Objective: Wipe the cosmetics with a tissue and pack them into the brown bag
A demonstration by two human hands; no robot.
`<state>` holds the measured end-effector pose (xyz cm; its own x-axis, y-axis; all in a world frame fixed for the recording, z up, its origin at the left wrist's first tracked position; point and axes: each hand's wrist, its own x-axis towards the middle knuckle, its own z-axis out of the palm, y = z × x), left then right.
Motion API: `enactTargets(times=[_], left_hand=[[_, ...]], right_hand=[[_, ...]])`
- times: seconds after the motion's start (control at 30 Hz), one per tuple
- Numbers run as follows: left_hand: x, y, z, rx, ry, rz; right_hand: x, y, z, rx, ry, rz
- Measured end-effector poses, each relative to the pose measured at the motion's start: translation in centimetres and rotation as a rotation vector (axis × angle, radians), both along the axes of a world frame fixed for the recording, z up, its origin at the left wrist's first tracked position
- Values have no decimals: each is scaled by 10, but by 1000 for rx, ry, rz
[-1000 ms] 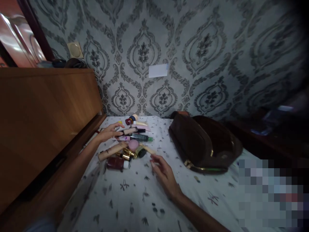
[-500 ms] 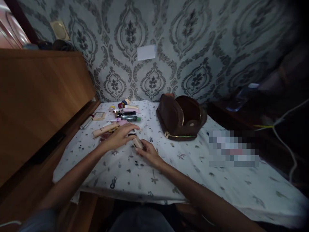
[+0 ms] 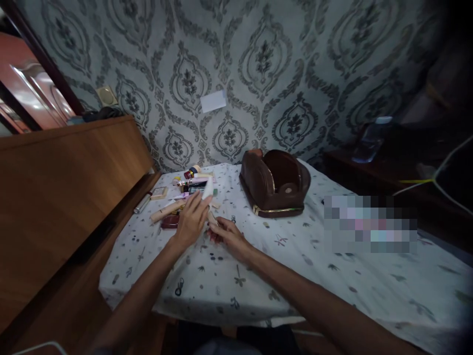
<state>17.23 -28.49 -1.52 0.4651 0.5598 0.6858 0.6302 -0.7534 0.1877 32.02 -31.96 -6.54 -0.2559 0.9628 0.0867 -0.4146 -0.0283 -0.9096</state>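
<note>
My left hand (image 3: 190,222) is closed around the lower end of a thin white piece (image 3: 209,189), like a tissue or wipe, which points up from the fingers. My right hand (image 3: 229,235) grips a small beige cosmetic container (image 3: 212,219) close beside the left fingertips; its far end is partly covered by the fingers. Just left of my left hand lie a dark red oval case (image 3: 170,222) and a long beige tube (image 3: 166,211). Behind the hands, several cosmetics lie in a cluster, among them a dark tube with a green cap (image 3: 215,191).
An unzipped brown leather bag (image 3: 275,185) stands at the back of the cloth-covered table (image 3: 258,276). A silver tube (image 3: 143,202) and square compact (image 3: 158,193) lie at the left near the wooden cabinet (image 3: 74,167). A clear bottle (image 3: 370,140) stands at the right.
The white piece now stands up from my left hand, which has closed and turned upward. My right hand keeps the beige container. The view has tilted.
</note>
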Motion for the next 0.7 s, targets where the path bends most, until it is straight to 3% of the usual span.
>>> enactTargets(times=[0.1,0.17,0.23,0.43,0.7], left_hand=[[8,15,4,-323,-345,-36],[13,25,0,-598,-513,-115],[17,33,-8,-750,-616,-169],[22,40,-30,-657,-712,-132],[17,42,-34,-596,-750,-117]], right_hand=[[5,1,2,-108,113,84],[9,3,1,-182,186,143],[11,4,-1,-234,230,192],[7,8,-7,-302,157,243],[0,8,-13,-275,99,216]])
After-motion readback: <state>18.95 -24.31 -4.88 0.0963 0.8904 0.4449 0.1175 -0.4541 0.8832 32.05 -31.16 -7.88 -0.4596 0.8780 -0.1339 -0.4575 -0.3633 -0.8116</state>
